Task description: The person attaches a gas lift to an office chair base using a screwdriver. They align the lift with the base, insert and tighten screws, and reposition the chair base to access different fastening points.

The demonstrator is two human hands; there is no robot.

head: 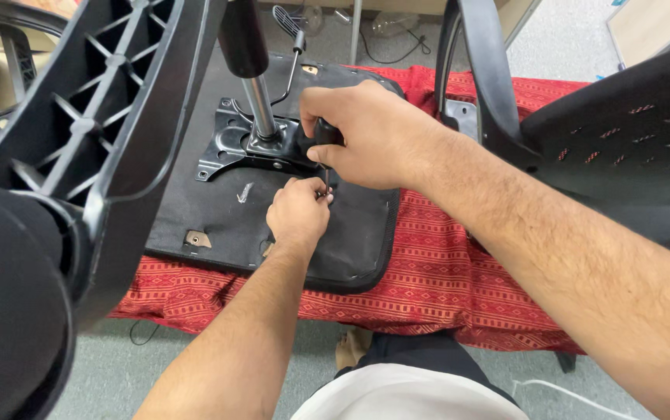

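On red cloth (444,272), both hands (366,136) work a screwdriver (324,148) into the seat underside (218,210).

Glossy metal gas cylinder (259,105), matt black plate (235,148), woven red cloth (436,272)

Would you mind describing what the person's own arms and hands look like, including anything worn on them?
Both forearms are bare as far up as the picture shows, with no sleeve visible on either. The left hand and right hand wear no gloves, and no rings, watch or bracelet can be seen. Both forearms are noticeably hairy.
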